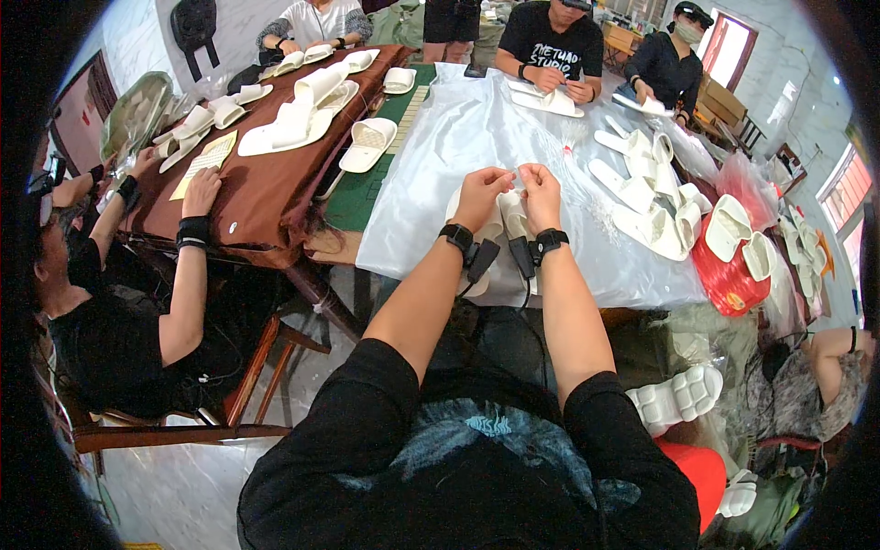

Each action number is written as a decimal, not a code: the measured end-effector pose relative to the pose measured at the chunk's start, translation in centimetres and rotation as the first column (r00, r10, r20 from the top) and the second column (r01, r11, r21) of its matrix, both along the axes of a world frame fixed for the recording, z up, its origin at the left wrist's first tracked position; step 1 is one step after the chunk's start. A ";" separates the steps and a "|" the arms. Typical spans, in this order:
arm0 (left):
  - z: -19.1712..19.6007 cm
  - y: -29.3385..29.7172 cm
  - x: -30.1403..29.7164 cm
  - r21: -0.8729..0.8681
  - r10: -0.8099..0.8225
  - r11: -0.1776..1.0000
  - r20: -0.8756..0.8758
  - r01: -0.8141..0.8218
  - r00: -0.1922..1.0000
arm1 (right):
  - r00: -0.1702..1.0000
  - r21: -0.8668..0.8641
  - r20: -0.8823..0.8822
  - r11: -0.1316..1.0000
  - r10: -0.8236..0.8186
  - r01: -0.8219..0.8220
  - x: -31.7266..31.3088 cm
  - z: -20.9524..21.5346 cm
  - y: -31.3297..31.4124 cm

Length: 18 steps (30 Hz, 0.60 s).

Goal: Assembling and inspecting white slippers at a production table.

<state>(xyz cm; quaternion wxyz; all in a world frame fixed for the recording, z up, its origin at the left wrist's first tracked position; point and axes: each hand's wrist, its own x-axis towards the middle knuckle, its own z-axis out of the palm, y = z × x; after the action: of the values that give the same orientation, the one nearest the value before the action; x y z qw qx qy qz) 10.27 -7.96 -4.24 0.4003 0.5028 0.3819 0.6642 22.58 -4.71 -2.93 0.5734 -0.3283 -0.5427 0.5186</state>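
Observation:
My left hand (485,195) and my right hand (541,194) are raised close together over the near side of the table. On each, the fingertips are pinched; whatever lies between them is too small to make out. Beneath them is a pair of white slippers (516,218), partly covered by my hands and wrists. The slippers lie on a shiny, pale plastic sheet (412,202). Both wrists carry black bands with small dark boxes and a cable.
Several white slippers (632,188) lie to the right, beside a red bag (729,266). A bundle of thin white threads (566,145) lies ahead. Co-workers handle slippers at the far side. Left, a brown-covered table (266,174) holds more slippers, and a seated person reaches over a yellow sheet (203,165).

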 end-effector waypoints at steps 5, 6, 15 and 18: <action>0.2 -0.1 0.1 -0.013 -0.018 1.000 -0.026 0.018 0.999 | 0.997 0.051 -0.005 0.996 0.071 -0.071 0.3 -0.9 0.5; 0.2 -0.2 0.2 -0.018 -0.024 1.000 -0.023 0.024 0.999 | 0.998 0.049 -0.004 0.996 0.070 -0.070 0.4 -1.1 0.6; 0.8 -0.8 1.1 0.016 0.002 1.000 -0.018 -0.001 1.000 | 0.960 0.137 0.253 0.987 -0.118 0.085 0.9 -3.0 2.4; 0.4 -0.8 -0.1 0.019 0.025 1.000 -0.002 -0.025 1.000 | 0.896 0.145 0.405 0.981 -0.180 0.131 -0.8 -1.7 1.3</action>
<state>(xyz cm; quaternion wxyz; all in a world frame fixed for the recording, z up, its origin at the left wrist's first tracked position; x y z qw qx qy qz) 10.15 -8.76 -3.80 0.3869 0.5026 0.3824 0.6720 21.75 -3.44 -4.62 0.5019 -0.4405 -0.6530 0.3573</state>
